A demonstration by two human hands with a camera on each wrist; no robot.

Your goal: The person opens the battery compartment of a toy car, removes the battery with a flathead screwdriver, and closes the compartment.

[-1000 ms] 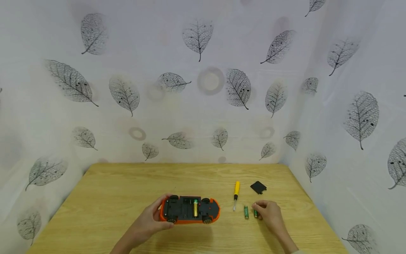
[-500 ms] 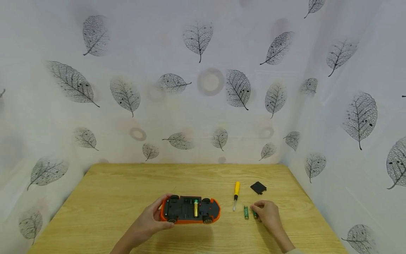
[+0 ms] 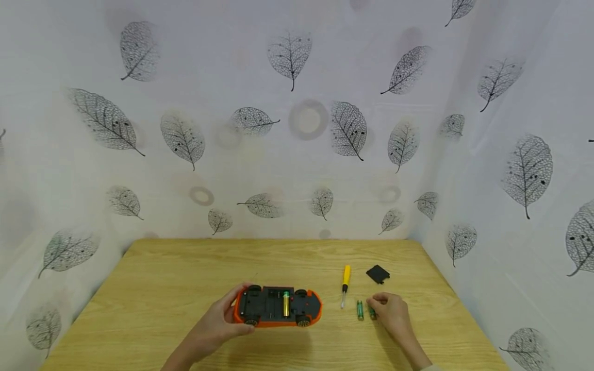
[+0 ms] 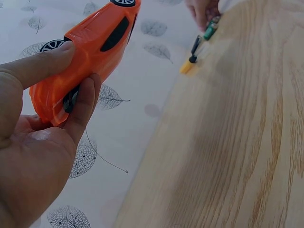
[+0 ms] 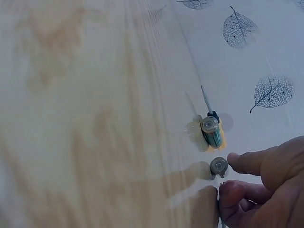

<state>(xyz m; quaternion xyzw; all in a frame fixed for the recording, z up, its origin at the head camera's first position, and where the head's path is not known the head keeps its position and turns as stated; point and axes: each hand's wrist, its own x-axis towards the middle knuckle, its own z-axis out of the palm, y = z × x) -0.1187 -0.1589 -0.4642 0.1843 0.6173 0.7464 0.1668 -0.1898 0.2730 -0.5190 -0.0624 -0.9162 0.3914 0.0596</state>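
My left hand grips the rear of an orange toy car, its black underside facing up in the head view. One gold-and-green battery sits in the car's uncovered battery compartment. Thumb and fingers clasp the orange body in the left wrist view. On the table, my right hand pinches a green battery, partly hidden by the fingers; its round end shows in the right wrist view. Just left of that hand lies another green battery.
A yellow-handled screwdriver lies left of the loose batteries, its tip toward the near side. Behind the right hand is a black battery cover. Leaf-patterned cloth borders the wooden table at the back and sides.
My right hand has shifted slightly left, and the battery at its fingertips has moved a little with it. The left hand and toy car stay almost still.
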